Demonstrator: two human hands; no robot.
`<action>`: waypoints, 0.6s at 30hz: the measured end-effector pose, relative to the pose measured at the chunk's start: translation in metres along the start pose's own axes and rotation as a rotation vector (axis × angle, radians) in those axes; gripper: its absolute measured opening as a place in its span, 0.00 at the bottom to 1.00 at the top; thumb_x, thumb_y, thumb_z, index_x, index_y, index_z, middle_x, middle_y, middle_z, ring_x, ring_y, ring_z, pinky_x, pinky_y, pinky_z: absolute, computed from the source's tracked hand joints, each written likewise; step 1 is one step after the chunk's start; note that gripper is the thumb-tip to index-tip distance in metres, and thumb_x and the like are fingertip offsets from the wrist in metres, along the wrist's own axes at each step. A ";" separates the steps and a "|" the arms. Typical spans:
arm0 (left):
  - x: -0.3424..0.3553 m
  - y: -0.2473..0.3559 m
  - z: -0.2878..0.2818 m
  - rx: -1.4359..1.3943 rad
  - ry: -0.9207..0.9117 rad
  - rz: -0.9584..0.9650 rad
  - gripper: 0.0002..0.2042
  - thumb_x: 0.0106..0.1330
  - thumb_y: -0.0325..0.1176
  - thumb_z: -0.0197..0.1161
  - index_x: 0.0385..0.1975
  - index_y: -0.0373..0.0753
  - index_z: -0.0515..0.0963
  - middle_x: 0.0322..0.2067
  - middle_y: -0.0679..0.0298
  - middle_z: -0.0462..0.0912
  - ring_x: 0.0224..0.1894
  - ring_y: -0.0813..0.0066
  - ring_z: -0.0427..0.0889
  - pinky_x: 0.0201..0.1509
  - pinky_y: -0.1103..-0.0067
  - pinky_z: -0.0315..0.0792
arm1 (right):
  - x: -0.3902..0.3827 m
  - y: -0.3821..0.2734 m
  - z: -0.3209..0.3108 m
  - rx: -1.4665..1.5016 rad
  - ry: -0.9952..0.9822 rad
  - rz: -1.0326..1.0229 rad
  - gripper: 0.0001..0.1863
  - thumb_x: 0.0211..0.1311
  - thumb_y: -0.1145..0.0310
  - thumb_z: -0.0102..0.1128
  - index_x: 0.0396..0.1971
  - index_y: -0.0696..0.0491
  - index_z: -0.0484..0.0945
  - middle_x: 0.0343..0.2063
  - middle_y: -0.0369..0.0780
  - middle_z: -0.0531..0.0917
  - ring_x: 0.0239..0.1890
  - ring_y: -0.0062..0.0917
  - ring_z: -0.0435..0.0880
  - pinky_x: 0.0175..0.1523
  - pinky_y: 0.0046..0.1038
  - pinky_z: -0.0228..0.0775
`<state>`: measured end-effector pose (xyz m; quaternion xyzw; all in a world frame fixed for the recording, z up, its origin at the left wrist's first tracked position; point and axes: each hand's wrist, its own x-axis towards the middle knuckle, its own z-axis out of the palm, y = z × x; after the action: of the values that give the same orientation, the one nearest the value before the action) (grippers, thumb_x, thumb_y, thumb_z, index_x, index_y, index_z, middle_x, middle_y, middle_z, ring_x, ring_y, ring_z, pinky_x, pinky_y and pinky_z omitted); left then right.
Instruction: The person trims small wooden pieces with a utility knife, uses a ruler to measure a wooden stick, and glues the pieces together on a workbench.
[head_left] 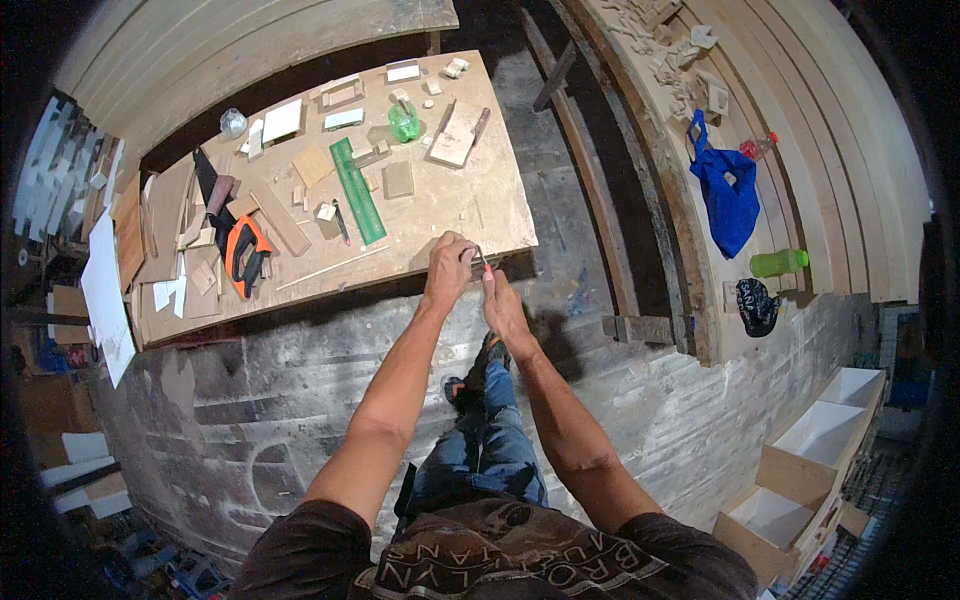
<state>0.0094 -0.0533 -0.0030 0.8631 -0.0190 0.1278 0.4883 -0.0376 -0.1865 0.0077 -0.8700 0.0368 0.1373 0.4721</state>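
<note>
Both hands meet just off the front edge of the wooden worktable (440, 215), near its right corner. In my right hand (505, 305) is a slim tool with a red-pink handle (488, 269); its thin dark tip points up toward my left hand. My left hand (450, 268) is closed, its fingers and thumb pinched at the tool's tip. Whatever is between those fingers is hidden or too small to name. On the table close by lie a green ruler-like strip (358, 190), a dark pen-like tool (342, 221) and a thin wooden stick (332, 267).
A handsaw with an orange and black handle (246, 254) lies on the table's left among wood offcuts. Farther back stands a green plastic container (404, 121). To the right, a wooden bench holds a blue bag (727, 195) and a green bottle (779, 263). Wooden boxes (800, 450) stand lower right.
</note>
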 end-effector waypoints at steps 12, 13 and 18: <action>-0.002 0.000 -0.025 -0.024 -0.049 -0.133 0.06 0.56 0.22 0.64 0.33 0.31 0.83 0.32 0.54 0.80 0.36 0.63 0.81 0.39 0.72 0.75 | 0.001 -0.020 0.002 -0.108 0.007 0.113 0.24 0.75 0.54 0.36 0.44 0.63 0.69 0.38 0.65 0.78 0.45 0.65 0.75 0.49 0.57 0.66; -0.005 -0.001 -0.031 0.005 -0.051 -0.172 0.07 0.57 0.22 0.64 0.34 0.31 0.83 0.33 0.53 0.80 0.36 0.64 0.81 0.39 0.72 0.75 | 0.001 -0.022 0.003 -0.108 0.005 0.101 0.24 0.75 0.54 0.36 0.44 0.63 0.70 0.38 0.65 0.79 0.44 0.65 0.75 0.49 0.57 0.66; 0.000 0.009 -0.021 0.072 -0.047 -0.045 0.05 0.57 0.25 0.64 0.33 0.36 0.84 0.34 0.57 0.81 0.38 0.61 0.81 0.42 0.71 0.75 | 0.002 -0.023 0.002 -0.122 0.024 0.069 0.24 0.74 0.54 0.37 0.42 0.63 0.70 0.36 0.66 0.79 0.42 0.65 0.76 0.48 0.58 0.66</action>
<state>0.0036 -0.0400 0.0145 0.8830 -0.0066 0.0970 0.4593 -0.0320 -0.1717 0.0249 -0.8971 0.0641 0.1449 0.4125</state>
